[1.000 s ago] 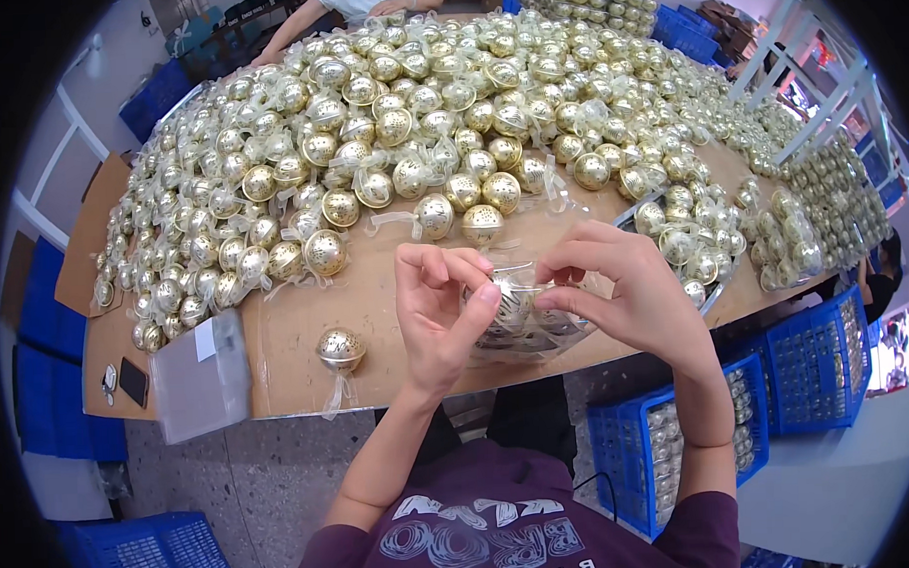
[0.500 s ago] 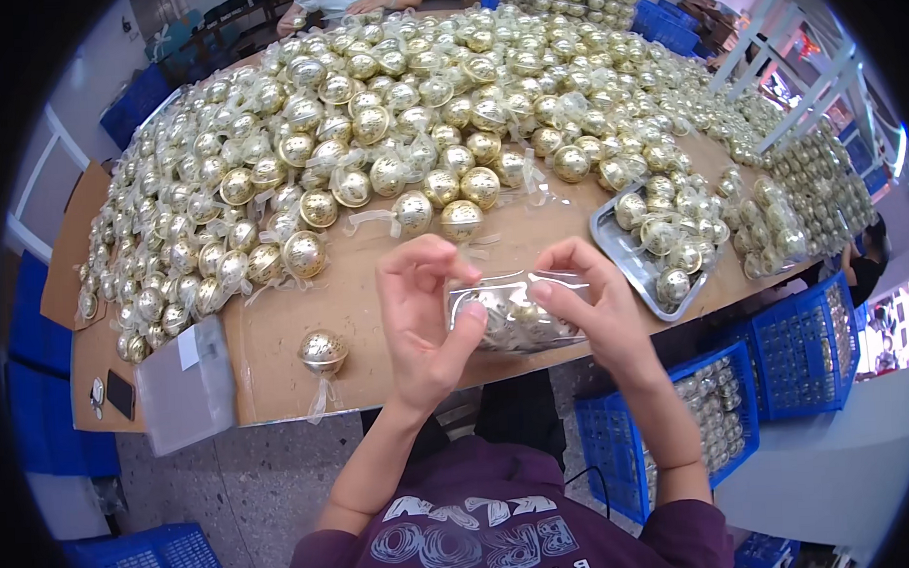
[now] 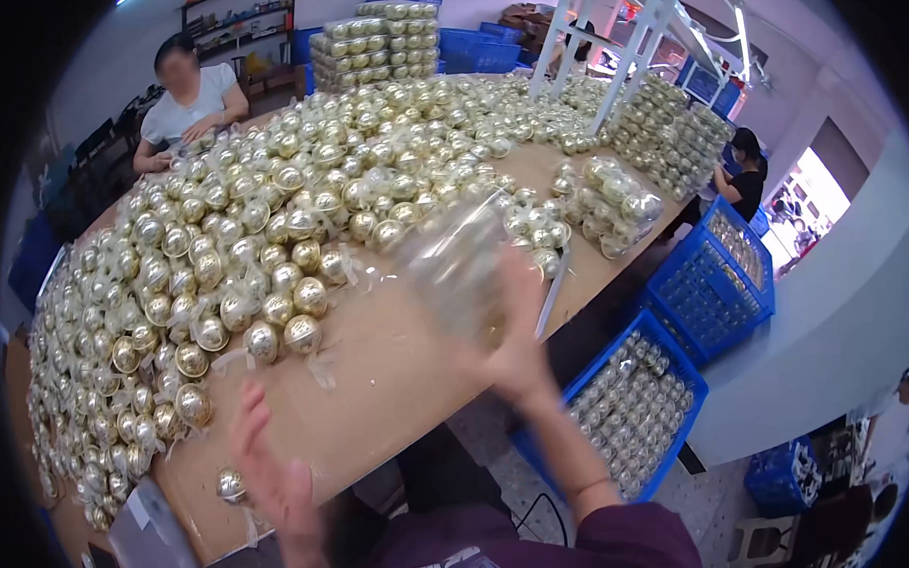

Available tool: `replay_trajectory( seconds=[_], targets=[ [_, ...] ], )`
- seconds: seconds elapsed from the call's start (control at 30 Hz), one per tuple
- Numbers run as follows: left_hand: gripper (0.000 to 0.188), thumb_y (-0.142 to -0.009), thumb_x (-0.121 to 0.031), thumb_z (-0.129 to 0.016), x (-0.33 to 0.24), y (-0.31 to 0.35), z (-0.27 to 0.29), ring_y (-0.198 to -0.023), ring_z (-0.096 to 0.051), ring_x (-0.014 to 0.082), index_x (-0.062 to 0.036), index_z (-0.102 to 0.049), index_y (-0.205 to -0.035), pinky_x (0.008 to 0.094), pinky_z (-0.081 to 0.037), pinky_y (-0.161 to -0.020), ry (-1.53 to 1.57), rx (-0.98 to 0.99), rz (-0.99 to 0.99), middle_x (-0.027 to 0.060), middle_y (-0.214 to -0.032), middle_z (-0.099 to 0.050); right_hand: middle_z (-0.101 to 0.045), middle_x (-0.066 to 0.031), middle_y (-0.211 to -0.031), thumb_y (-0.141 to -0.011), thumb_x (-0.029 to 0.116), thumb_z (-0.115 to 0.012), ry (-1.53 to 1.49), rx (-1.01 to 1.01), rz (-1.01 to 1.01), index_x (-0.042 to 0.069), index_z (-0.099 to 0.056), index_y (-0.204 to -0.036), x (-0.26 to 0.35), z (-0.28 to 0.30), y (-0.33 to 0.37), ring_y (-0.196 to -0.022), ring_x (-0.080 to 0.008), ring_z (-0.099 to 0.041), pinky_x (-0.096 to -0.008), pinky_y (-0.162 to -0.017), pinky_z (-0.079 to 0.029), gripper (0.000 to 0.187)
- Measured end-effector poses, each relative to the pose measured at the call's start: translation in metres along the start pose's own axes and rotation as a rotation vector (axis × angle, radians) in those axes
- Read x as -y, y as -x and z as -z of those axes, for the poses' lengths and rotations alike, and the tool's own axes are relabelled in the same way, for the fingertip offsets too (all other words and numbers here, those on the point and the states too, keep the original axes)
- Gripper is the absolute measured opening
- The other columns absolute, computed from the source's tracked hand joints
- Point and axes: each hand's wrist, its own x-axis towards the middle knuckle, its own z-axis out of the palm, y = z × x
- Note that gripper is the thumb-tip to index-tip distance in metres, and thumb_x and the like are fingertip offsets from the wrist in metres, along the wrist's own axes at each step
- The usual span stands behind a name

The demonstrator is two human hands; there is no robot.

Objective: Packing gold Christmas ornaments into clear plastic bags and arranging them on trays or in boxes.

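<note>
Right hand (image 3: 512,357) raised over the front edge of the counter (image 3: 363,397), blurred; forearm angles forward and inward, thumb toward the left. Its fingers grip a clear pack (image 3: 456,274) by the near right part; pack held up, tilted, in front of the heaped balls (image 3: 262,226). Left hand (image 3: 276,485) lifted at the front edge, fingers upward, parted from thumb, holding nothing; lone ball (image 3: 230,484) just left.

Right hand (image 3: 515,347) holding clear pack (image 3: 454,259), gold balls (image 3: 262,219) heaped
</note>
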Motion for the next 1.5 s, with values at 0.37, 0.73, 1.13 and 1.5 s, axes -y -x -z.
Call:
replay_trajectory(
  seconds=[0.37, 0.73, 1.13, 1.5],
  targets=[
    [0.048, -0.080, -0.018, -0.069, 0.036, 0.071, 0.153, -0.113, -0.054, 0.0313, 0.0004, -0.055, -0.122, 0.0394, -0.040, -0.098, -1.000, 0.076, 0.460, 0.0178, -0.118, -0.059, -0.043, -0.0174, -0.143, -0.078, 0.036, -0.060, 0.595, 0.354, -0.343, 0.010, -0.041, -0.141, -0.384, 0.298, -0.183, -0.132, -0.0309, -0.040, -0.0414, -0.110, -0.030, 0.071],
    [0.054, -0.082, -0.016, -0.062, 0.074, 0.027, 0.127, -0.117, -0.045, 0.0375, -0.0097, -0.047, -0.133, 0.0475, -0.035, -0.103, -1.001, -0.161, 0.219, 0.0202, -0.122, -0.049, -0.031, -0.0224, -0.148, -0.073, 0.039, -0.076, 0.051, 0.477, 0.351, 0.002, -0.046, -0.136, 0.031, -0.033, 0.010, -0.138, -0.0423, -0.024, -0.0493, -0.114, -0.018, 0.079],
    [0.076, -0.076, -0.031, -0.073, -0.061, 0.147, 0.238, -0.134, -0.035, 0.0340, -0.0159, -0.040, -0.142, 0.0489, -0.033, -0.101, -1.585, 0.164, 0.632, 0.0157, -0.148, -0.033, -0.056, -0.0173, -0.098, -0.081, 0.017, -0.069, -0.023, 0.585, 0.372, 0.000, -0.059, -0.108, 0.122, -0.171, 0.033, -0.086, -0.0306, -0.055, -0.0375, -0.077, -0.047, 0.034],
    [0.046, -0.080, -0.021, -0.067, -0.022, 0.118, 0.080, -0.102, -0.052, 0.0236, -0.0097, -0.060, -0.124, 0.0384, -0.041, -0.088, -0.951, 0.276, -0.008, 0.0035, -0.133, -0.054, -0.058, -0.0188, -0.119, -0.102, 0.023, -0.040, -1.660, 1.080, -0.997, 0.000, -0.037, -0.139, 0.122, -0.156, 0.065, -0.078, -0.0157, -0.063, -0.0233, -0.061, -0.053, 0.043]
  ],
)
